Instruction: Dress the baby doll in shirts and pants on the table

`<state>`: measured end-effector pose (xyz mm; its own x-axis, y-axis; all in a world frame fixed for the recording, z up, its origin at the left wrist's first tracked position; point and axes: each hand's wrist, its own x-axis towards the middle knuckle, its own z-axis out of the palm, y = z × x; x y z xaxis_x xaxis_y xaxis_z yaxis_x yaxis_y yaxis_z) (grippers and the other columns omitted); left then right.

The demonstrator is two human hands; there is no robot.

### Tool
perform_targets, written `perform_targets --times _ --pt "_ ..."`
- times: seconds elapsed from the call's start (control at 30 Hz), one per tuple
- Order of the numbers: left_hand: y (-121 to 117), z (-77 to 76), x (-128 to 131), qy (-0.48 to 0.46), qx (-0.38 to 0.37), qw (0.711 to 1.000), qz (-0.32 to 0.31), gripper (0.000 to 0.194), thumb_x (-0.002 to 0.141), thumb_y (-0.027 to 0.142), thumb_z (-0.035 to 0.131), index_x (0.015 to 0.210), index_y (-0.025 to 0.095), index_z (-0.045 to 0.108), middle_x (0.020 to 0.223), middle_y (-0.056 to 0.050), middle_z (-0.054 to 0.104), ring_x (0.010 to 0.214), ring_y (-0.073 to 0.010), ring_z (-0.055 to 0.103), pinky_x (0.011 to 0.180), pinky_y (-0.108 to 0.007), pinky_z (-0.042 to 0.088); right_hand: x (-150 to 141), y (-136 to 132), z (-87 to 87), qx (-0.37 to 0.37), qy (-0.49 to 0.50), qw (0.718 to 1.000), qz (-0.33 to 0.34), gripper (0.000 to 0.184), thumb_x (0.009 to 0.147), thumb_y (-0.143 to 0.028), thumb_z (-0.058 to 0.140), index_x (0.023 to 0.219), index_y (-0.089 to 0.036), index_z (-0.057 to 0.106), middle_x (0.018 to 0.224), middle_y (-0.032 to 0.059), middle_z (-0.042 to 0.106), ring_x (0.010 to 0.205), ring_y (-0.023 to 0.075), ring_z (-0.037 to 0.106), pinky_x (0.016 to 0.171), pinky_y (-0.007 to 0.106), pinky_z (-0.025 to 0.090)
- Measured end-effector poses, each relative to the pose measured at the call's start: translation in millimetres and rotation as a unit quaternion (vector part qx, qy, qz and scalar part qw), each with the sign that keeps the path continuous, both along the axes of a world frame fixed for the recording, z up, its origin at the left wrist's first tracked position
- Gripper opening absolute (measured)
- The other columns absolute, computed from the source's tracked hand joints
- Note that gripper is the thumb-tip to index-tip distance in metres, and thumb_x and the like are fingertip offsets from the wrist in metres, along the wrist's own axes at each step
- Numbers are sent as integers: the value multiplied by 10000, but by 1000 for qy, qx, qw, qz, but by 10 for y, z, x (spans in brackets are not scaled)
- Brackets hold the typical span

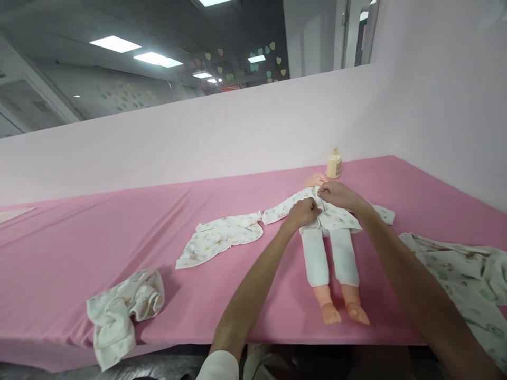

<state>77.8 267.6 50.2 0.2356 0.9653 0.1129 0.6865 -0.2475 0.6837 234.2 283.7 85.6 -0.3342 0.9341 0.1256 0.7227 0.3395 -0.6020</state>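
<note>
A baby doll (322, 295) lies on the pink-covered table, feet towards me and head at the far side. It has on white trousers (316, 258) and a white printed baby shirt (341, 217) with the sleeves spread out sideways. My left hand (304, 212) is closed on the shirt front near its middle, fingers pinched. Higher up, close to the doll's neck, my right hand (336, 194) also pinches the shirt front. The fingers and wrists cover part of the doll's chest, and most of its head is hidden.
A pale yellow pump bottle (334, 165) stands behind the doll's head. Left of the doll lies a flat printed cloth (222, 237). A crumpled printed cloth (125, 306) hangs over the table's front edge. Another printed cloth (455, 269) lies at right. A low wall (198, 142) borders the back.
</note>
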Motion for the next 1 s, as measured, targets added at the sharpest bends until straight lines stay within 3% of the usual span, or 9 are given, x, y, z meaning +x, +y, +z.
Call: perform_targets --times 0.23,0.43,0.53,0.6,0.73,0.9,1.0 --pt "-25 17 12 44 6 999 6 181 802 249 617 659 205 516 656 -22 601 582 -160 475 568 -269 262 -24 28 -29 -32 -35 999 14 96 809 -241 541 798 -185 618 746 31 593 686 159 523 568 259 332" --pt "-169 205 -93 61 -38 995 -64 307 646 292 771 536 213 495 525 12 537 468 -126 393 535 -274 244 5 50 -45 -49 -46 997 31 192 831 -310 555 951 -178 624 899 56 646 755 169 566 591 254 381" --pt "-267 264 -121 100 -44 990 -92 298 546 310 825 618 218 551 588 24 564 490 -128 417 546 -266 256 5 39 -30 -71 -56 995 42 323 844 -343 550 1113 -167 589 1012 75 648 791 173 582 605 254 411" --pt "-319 276 -141 138 -35 985 -95 285 557 280 811 691 223 566 645 23 576 528 -137 438 566 -263 262 -9 -12 19 -59 -56 996 39 368 855 -341 538 1174 -160 567 1038 81 645 804 174 585 618 257 419" --pt "-367 295 -226 225 -27 971 -69 199 682 202 687 622 210 498 658 -4 557 573 -157 446 596 -274 250 -33 -205 189 19 -6 999 28 337 880 -318 497 1168 -168 584 1051 80 645 856 178 587 661 262 421" --pt "-343 304 -295 200 -71 974 -79 316 603 387 775 655 227 509 699 0 587 581 -166 444 581 -277 248 55 -400 366 52 40 997 30 304 893 -336 477 1130 -201 613 1109 74 634 902 179 587 698 262 424" --pt "-307 252 -248 211 -63 972 -81 320 649 347 731 599 217 443 632 2 538 543 -154 398 580 -287 223 200 -438 382 78 -1 997 -6 278 888 -309 474 1096 -189 614 1052 78 647 909 196 582 708 278 411"
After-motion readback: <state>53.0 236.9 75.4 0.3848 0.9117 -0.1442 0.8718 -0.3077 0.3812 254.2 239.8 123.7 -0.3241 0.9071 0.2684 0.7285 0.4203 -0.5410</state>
